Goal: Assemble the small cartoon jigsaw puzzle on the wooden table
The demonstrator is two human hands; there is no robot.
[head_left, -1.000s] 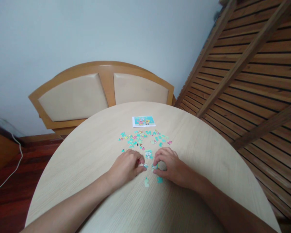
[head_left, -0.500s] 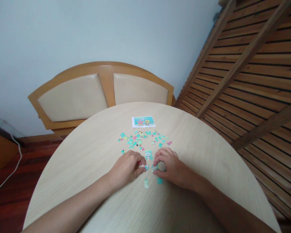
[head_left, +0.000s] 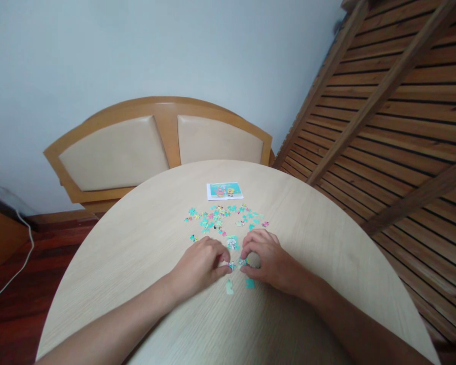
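My left hand (head_left: 208, 259) pinches a small jigsaw puzzle piece (head_left: 232, 265) between thumb and fingertips. Opposite it, my right hand (head_left: 265, 257) grips another puzzle piece (head_left: 242, 261), partly hidden by the fingers. A narrow gap separates the two pieces. Just beyond them lies a joined patch of puzzle (head_left: 232, 243) with a cartoon face on it. Closer to me, a pale green piece (head_left: 229, 287) and a teal piece (head_left: 250, 284) rest flat on the table.
Many loose puzzle pieces (head_left: 215, 219) lie scattered past my hands on the round wooden table (head_left: 167, 213). Behind them is a picture card (head_left: 225, 191). A padded bench back (head_left: 114, 154) stands against the wall, and a slatted wooden panel (head_left: 365, 116) leans at the right.
My left hand has shifted slightly right with its piece, narrowing the gap to the other piece. The piece in my right hand has turned or tilted a little.
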